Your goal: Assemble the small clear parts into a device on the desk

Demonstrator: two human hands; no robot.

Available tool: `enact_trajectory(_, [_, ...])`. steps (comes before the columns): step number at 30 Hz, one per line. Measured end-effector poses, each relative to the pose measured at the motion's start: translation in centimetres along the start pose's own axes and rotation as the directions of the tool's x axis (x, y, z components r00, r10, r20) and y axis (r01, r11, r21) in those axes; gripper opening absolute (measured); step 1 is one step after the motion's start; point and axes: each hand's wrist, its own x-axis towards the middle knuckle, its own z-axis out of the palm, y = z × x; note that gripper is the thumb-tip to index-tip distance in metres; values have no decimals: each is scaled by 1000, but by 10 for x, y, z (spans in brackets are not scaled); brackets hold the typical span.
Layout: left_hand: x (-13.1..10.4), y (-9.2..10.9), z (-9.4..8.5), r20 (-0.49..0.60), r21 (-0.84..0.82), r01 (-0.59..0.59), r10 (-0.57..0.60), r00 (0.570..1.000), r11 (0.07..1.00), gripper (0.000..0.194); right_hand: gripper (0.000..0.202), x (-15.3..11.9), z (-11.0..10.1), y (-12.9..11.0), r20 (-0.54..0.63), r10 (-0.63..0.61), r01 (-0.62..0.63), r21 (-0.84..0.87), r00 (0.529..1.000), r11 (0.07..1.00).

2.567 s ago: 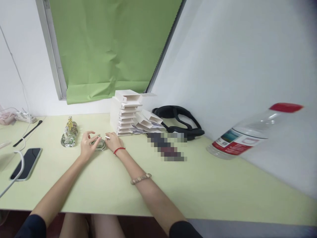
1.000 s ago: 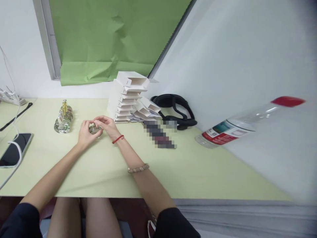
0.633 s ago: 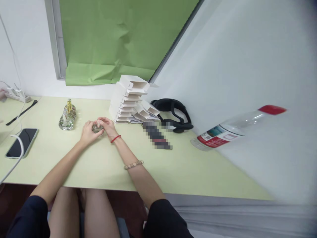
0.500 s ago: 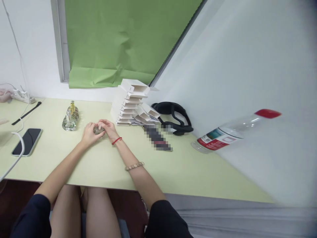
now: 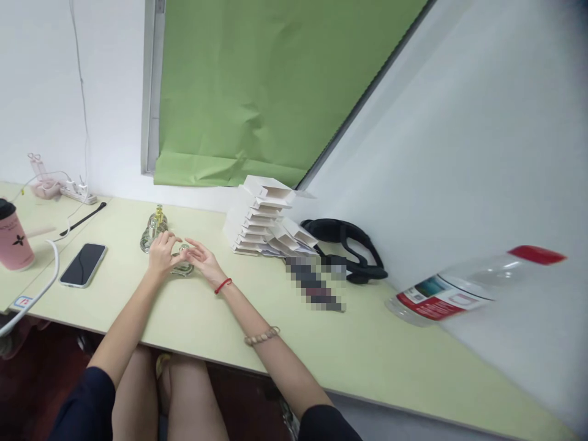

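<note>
Two hands meet over one small glass bottle (image 5: 184, 267) on the pale green desk (image 5: 285, 331), and I take that bottle as my landmark. I see the left hand (image 5: 162, 254) touching its left side with fingers curled; whether it truly grips I cannot tell. The right hand (image 5: 202, 260) sits at its right side with fingers spread and loose, closed on nothing.

Just behind the bottle and to its left stands a group of further glass bottles (image 5: 154, 229), partly masked by the left hand. Behind it to the right rises a stack of white cartons (image 5: 260, 217), and beyond that lies a black strap (image 5: 349, 245). Well right of the bottle a clear water bottle (image 5: 463, 288) with a red cap appears strongly tilted by lens distortion. Left of the bottle lies a phone (image 5: 83, 264), face up; further left stands a pink cup (image 5: 13, 236), with a white cable (image 5: 32, 294) running off the frame edge.

Green paper (image 5: 271, 86) covers the window on the white wall behind. A pixelated patch right of the bottle hides an object I cannot identify. The bottle's cap and contents are too small to make out.
</note>
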Motion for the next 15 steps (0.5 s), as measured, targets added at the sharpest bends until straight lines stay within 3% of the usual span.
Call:
enact_trajectory(2, [4,10,-7,-182,-43,-10,2,983,999,25,78,1,2,5,-52,26,-31,-95,998,995])
enact_trajectory(4, [7,20,-10,-281,-48,-48,32,959,998,25,67,2,4,8,-85,-7,-11,-207,996,978])
enact_trajectory(6, [9,30,-10,-280,-7,-87,82,956,996,23,61,1,5,8,-88,-29,4,-278,996,961])
enact_trajectory(10, [7,37,1,-210,77,-90,104,972,993,27,61,-2,6,5,-59,108,-119,-244,992,962])
enact_trajectory(13, [3,31,9,-182,81,62,-46,982,995,28,62,-3,5,8,29,166,-159,-164,986,973])
enact_trajectory(15, [1,24,11,-183,74,193,-177,967,978,26,59,-2,3,11,89,206,-191,-148,975,970])
